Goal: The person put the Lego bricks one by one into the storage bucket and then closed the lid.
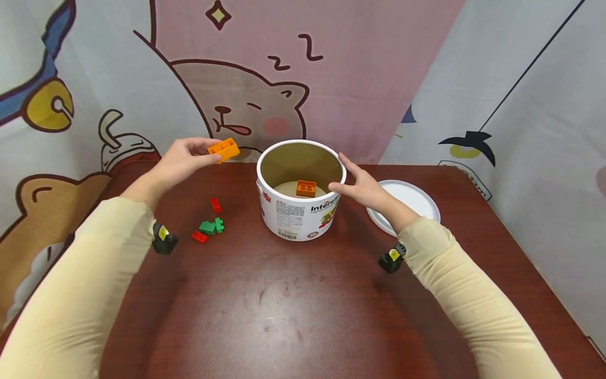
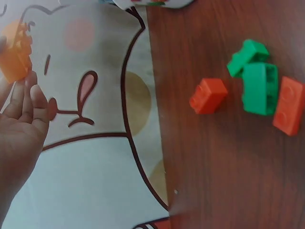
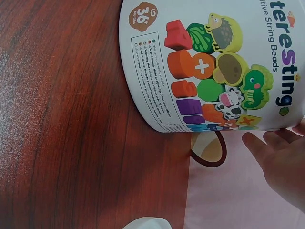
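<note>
My left hand (image 1: 187,157) pinches an orange toy brick (image 1: 224,150) between thumb and fingers, raised left of the white bucket (image 1: 298,217). The same orange brick shows at the left edge of the left wrist view. With thumb and index finger at its rim, my right hand (image 1: 362,185) holds the bucket on the right side. Another orange brick (image 1: 305,188) lies inside on the bucket's bottom. On the table below my left hand are red bricks (image 2: 208,96) and green bricks (image 2: 259,88). The bucket's printed side (image 3: 214,71) fills much of the right wrist view.
A white round lid (image 1: 412,202) lies on the brown table (image 1: 265,316), right of the bucket and partly behind my right forearm. A printed cloth (image 1: 360,63) with cartoon animals hangs close behind the table's far edge.
</note>
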Demonstrator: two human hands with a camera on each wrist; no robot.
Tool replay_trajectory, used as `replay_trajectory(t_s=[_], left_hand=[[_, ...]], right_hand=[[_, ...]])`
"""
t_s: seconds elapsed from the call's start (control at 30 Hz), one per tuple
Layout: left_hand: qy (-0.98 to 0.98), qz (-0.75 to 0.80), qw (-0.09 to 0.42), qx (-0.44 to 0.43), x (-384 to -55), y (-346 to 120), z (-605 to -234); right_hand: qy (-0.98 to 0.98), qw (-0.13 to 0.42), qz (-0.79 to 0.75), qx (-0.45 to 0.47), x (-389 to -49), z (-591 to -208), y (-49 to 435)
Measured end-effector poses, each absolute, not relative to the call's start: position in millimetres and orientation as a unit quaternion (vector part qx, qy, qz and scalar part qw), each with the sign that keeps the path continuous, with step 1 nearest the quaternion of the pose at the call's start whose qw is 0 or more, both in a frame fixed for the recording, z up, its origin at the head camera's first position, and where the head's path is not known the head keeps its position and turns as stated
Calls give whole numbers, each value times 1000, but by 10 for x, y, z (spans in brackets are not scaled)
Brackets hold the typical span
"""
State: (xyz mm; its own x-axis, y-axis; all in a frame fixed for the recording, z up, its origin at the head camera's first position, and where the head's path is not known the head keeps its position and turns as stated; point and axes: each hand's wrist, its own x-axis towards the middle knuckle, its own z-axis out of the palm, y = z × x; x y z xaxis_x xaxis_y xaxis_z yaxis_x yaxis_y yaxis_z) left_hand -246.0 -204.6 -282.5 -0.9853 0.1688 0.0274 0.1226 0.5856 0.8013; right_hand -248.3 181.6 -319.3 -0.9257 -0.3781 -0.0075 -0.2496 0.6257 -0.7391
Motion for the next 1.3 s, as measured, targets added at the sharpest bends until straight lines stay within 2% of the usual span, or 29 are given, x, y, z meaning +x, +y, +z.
replay_trajectory(t_s=[0.7, 0.97, 1.3], left_hand=[[853, 490, 51, 172, -2580, -1432, -2619], [873, 437, 65, 206, -2584, -1157, -2557], [860, 435, 96, 249, -2577, -926, -2638]], right_hand=[[899, 80, -394, -176, -2513, -3222, 1819], [900, 76, -392, -177, -2519, -3234, 1827], [898, 80, -397, -173, -2515, -3235, 1822]])
